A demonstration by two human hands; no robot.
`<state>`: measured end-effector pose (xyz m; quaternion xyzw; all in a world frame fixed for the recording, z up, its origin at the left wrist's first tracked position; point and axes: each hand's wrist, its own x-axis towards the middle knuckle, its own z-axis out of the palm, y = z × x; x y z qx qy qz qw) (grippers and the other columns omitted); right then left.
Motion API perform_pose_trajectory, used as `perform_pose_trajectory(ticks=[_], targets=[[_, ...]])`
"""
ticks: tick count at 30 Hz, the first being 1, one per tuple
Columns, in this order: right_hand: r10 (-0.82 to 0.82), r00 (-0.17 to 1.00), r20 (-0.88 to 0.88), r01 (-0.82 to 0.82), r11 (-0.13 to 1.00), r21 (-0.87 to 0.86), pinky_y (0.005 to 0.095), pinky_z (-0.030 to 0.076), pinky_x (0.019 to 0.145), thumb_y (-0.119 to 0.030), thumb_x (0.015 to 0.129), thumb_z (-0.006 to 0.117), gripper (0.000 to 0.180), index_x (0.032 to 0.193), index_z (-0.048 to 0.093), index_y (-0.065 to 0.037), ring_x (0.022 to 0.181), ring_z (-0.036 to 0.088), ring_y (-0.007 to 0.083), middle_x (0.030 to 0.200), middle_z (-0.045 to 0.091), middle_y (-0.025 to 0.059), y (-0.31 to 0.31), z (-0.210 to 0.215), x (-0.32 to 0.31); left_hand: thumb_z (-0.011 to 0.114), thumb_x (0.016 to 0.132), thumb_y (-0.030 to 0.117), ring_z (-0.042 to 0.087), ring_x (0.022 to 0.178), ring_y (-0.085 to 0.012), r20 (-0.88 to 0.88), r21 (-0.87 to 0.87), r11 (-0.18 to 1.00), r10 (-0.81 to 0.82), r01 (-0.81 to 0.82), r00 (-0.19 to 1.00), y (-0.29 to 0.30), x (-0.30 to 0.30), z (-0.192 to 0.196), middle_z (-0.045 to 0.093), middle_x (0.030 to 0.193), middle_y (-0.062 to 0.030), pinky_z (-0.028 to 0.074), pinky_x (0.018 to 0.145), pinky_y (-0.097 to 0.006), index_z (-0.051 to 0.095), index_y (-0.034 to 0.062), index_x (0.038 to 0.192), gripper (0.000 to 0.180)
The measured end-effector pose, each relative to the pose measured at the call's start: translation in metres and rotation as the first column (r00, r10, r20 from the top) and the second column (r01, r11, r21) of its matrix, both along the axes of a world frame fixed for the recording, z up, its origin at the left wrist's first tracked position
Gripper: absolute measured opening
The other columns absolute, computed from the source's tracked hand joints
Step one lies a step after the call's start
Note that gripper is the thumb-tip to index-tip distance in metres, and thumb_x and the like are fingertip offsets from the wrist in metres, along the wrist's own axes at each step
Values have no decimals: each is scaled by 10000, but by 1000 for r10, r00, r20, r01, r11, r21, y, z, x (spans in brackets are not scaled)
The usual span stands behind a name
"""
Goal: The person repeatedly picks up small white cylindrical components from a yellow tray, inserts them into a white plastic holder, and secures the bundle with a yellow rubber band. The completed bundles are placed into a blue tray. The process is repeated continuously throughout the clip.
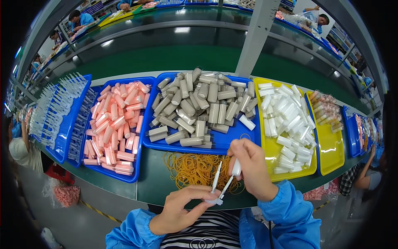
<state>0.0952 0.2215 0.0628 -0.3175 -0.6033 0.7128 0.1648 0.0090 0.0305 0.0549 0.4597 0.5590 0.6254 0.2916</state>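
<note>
My left hand (182,207) is closed, its fingers pinching the base of a white plastic piece with two thin prongs (216,178) that point up and away from me. In my right hand (252,168), also closed, is a small white rounded cylinder (236,167). The cylinder sits at the top of the right-hand prong; whether it is pushed onto it I cannot tell. The left-hand prong stands bare. Just beyond both hands a heap of tan rubber bands (186,168) lies on the green table, partly hidden by my right hand and the prongs.
A blue tray (166,145) of grey cylinders stands straight ahead. Left of it are a blue tray (132,177) of pink cylinders and a blue tray (80,112) of upright clear-white pieces. Yellow trays (271,166) with white cylinders and bundled pieces stand right. A grey post (258,37) rises behind.
</note>
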Motion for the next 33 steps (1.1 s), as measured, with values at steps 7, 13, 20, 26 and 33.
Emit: perform_pose_trajectory(ticks=[7, 13, 20, 26, 33], targets=[[53, 996, -74, -22, 932, 361, 204, 396, 480, -199, 960, 639, 208, 1017, 619, 0, 580, 529, 23, 674, 614, 5, -34, -8, 11, 763, 704, -46, 698, 842, -248, -444, 148, 958, 285, -244, 850, 11, 7, -4, 699, 1020, -124, 570, 701, -299, 701, 57, 1032, 349], [273, 957, -98, -189, 843, 503, 286, 485, 553, -135, 986, 551, 199, 1143, 588, -18, 613, 655, 202, 745, 665, 101, -36, -1, 3, 743, 693, -92, 690, 818, -284, -513, 191, 944, 331, -271, 792, -5, -1, -22, 698, 1002, -139, 556, 708, -323, 653, 61, 985, 342], [339, 933, 123, -176, 129, 976, 381, 451, 745, -114, 830, 690, 300, 1117, 622, -62, 877, 582, 295, 955, 598, 105, 14, -1, -55, 692, 794, -120, 640, 910, -238, -441, 108, 842, 517, -529, 733, -20, -23, -38, 651, 1038, -172, 523, 810, -312, 594, 6, 1016, 273], [431, 902, 12, -353, 722, 596, 289, 482, 791, -55, 873, 672, 278, 1144, 626, -9, 885, 600, 152, 983, 617, 60, 20, 23, -31, 735, 734, -101, 659, 864, -266, -426, 125, 863, 493, -490, 759, -21, -26, -21, 691, 1017, -126, 516, 747, -337, 681, 36, 997, 302], [219, 949, -228, -221, 975, 17, 258, 457, 841, -223, 1043, 435, 357, 1269, 576, 16, 913, 585, 113, 1010, 618, 52, 33, 9, -6, 700, 805, -53, 621, 913, -242, -140, 70, 994, 92, -83, 986, -19, -16, 4, 676, 1077, -149, 466, 800, -338, 717, 13, 1002, 209]])
